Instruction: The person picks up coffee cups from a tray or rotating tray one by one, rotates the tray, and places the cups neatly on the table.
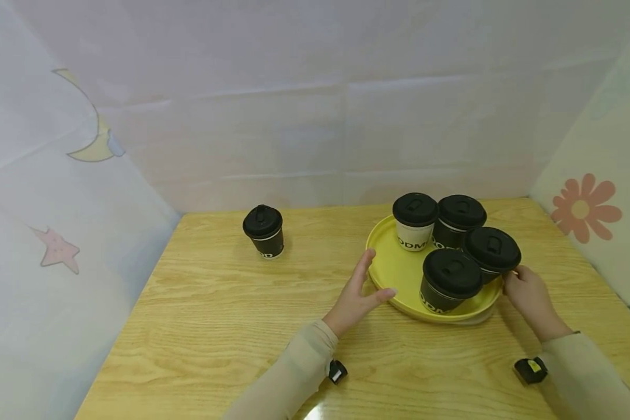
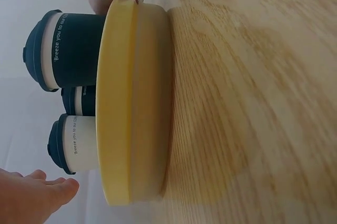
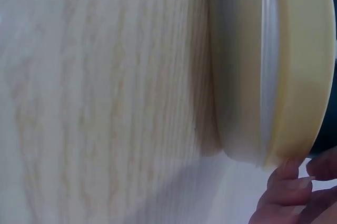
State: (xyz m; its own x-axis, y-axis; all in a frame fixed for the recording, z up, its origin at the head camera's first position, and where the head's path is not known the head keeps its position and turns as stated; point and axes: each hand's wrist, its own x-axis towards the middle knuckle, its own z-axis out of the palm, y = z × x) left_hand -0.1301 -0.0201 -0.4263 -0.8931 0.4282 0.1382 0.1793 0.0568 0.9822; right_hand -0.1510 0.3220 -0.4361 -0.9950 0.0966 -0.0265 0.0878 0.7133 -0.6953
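A round yellow tray [image 1: 391, 271] with a paler base below its rim stands at the right of the table. On it are several lidded paper coffee cups: a white cup [image 1: 413, 238] at the back left, and dark ones, including the front cup [image 1: 451, 280] and the right cup [image 1: 492, 251]. My right hand [image 1: 532, 303] pinches the tray's right rim, thumb above and fingers below in the right wrist view. At the tray's left side my left hand [image 1: 354, 297] holds nothing, its thumb and fingers spread apart.
One dark lidded cup [image 1: 263, 232] stands alone toward the back left of the wooden table [image 1: 215, 326]. Printed cloth walls [image 1: 304, 134] rise behind the table and at both sides. A small black device [image 1: 338, 371] sits at the left wrist, another device [image 1: 530, 370] at the right.
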